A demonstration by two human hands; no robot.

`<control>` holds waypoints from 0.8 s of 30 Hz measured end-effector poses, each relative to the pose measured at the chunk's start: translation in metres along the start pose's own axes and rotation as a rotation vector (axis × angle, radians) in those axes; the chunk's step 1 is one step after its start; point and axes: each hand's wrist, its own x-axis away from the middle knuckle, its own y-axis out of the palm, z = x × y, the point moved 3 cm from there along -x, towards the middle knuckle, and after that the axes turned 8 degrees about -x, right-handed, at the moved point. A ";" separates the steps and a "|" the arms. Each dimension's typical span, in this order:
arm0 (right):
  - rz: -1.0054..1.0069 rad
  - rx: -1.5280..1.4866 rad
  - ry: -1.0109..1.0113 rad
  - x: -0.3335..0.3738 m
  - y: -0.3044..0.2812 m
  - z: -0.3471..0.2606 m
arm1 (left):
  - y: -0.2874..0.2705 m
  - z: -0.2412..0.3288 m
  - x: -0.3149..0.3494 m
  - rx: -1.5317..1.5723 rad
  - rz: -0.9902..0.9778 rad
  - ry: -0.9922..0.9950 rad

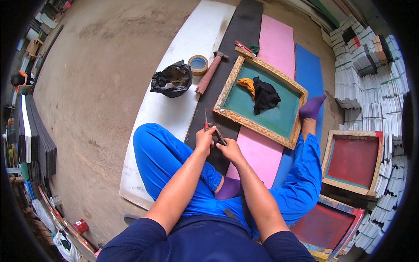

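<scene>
At the centre of the frame, the left hand (204,140) has its grip closed on a red tool (206,125) and the right hand (231,151) on a dark tool (221,137), which, pushed too hard, could slip.

Floor (87,109): brown, stained | right: tied white stacks (349,89), perhaps paper | left: dark sheets (45,144), bunched together

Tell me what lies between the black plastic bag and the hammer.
The head view shows a roll of brown tape between the black plastic bag and the hammer.
</scene>
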 end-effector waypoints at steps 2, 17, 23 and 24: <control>-0.081 -0.055 -0.017 -0.004 -0.001 0.005 | -0.001 0.001 0.001 0.034 -0.006 -0.017; -0.067 -0.238 0.129 -0.024 -0.036 -0.017 | -0.002 -0.002 -0.009 0.011 0.092 0.033; -0.100 0.019 0.207 -0.033 -0.055 -0.041 | 0.003 0.003 -0.007 0.042 0.098 0.007; -0.102 0.065 0.214 -0.034 -0.056 -0.045 | 0.003 0.003 -0.007 0.056 0.100 0.005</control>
